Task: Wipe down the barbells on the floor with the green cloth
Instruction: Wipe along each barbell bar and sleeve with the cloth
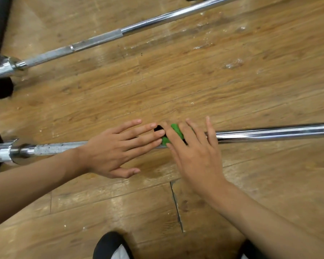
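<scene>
No text, label, brand, number or sign can be read anywhere in this view.

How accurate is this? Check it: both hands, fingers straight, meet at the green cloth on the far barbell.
One error: the green cloth lies on the near barbell, not the far barbell, which is untouched. The left hand and right hand, fingers straight, do meet at it. The head view shows this.

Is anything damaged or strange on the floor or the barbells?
Yes. The wooden floor has a dark open gap between planks below the right hand and white scuffed patches beside the far barbell. The near barbell shows dark specks on its rough part.
</scene>
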The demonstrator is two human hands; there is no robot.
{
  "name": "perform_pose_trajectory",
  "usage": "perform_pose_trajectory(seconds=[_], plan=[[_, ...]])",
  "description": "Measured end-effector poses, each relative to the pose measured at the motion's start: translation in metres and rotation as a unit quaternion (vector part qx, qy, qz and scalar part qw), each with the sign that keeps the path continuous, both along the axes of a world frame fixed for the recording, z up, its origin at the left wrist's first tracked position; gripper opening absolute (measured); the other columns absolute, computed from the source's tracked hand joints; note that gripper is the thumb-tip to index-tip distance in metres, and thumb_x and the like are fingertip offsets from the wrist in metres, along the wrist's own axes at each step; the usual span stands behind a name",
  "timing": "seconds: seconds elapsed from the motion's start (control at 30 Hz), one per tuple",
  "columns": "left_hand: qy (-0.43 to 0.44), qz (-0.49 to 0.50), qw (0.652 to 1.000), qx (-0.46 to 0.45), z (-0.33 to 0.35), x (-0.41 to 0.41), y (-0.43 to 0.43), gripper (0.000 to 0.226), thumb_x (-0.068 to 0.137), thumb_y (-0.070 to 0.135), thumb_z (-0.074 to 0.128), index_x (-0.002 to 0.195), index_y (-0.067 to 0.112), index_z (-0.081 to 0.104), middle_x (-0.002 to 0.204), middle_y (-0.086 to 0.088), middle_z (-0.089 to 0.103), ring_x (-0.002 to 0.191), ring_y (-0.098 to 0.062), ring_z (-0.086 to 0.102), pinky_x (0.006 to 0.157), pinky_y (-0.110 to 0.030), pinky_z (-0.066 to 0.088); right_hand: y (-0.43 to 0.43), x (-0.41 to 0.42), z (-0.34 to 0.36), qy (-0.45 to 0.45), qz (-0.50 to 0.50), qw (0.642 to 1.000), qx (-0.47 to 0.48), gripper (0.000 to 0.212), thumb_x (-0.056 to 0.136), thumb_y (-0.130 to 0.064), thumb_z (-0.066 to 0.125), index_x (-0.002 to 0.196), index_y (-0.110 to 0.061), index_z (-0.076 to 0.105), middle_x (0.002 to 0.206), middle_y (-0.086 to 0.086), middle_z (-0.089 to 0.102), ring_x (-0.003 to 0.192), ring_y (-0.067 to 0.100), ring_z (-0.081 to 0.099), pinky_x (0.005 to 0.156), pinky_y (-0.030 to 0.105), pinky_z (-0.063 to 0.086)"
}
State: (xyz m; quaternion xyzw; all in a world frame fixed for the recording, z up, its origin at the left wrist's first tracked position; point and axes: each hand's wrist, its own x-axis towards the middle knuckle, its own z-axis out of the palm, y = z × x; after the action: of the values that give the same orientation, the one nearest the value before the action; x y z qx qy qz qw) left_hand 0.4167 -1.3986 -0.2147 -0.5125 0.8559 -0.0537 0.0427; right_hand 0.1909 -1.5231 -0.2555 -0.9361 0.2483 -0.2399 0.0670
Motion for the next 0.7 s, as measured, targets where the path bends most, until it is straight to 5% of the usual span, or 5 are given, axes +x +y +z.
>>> perform_pose_trajectory(seconds=[0.23,0.37,0.6,0.7], plan=[[0.013,-0.023,0.999,0.028,0.001,-0.015,-0.019,0.076,0.106,0.053,0.032,0.166,0.007,0.02,0.175,-0.012,0.014,0.161,-0.03,0.013,0.13,-0.05,0.013,-0.094,-0.119,-0.016,-0.029,-0.196,0.98,-0.028,0.036,0.111,-0.029,0.041,0.134,-0.013,0.063,0.133,0.017,0.06,0.132,0.04,0.052,0.123,0.068,0.014],[0.01,-0.034,0.999,0.021,-0.001,-0.038,-0.04,0.075,0.109,0.052,0.028,0.166,0.005,0.014,0.175,-0.013,0.008,0.162,-0.03,0.007,0.131,-0.05,0.012,-0.102,-0.115,-0.014,-0.055,-0.259,0.964,0.019,0.037,0.108,-0.025,0.039,0.132,-0.01,0.064,0.133,0.018,0.059,0.136,0.042,0.047,0.122,0.068,0.013],[0.01,-0.013,1.0,0.021,-0.008,-0.037,-0.052,0.082,0.107,0.057,0.031,0.166,0.004,0.013,0.174,-0.018,0.009,0.162,-0.033,0.009,0.129,-0.055,0.015,-0.031,-0.036,-0.011,-0.042,-0.07,0.997,-0.001,0.036,0.108,-0.029,0.048,0.139,-0.02,0.064,0.134,0.011,0.064,0.138,0.037,0.051,0.127,0.054,0.007],[0.015,-0.028,0.999,0.032,-0.007,-0.034,-0.058,0.085,0.105,0.058,0.036,0.166,0.003,0.012,0.174,-0.017,0.007,0.162,-0.033,0.009,0.129,-0.053,0.014,-0.072,-0.065,-0.018,-0.056,-0.092,0.993,-0.04,0.037,0.108,-0.037,0.046,0.133,-0.021,0.068,0.128,0.01,0.066,0.134,0.035,0.055,0.126,0.057,0.008]])
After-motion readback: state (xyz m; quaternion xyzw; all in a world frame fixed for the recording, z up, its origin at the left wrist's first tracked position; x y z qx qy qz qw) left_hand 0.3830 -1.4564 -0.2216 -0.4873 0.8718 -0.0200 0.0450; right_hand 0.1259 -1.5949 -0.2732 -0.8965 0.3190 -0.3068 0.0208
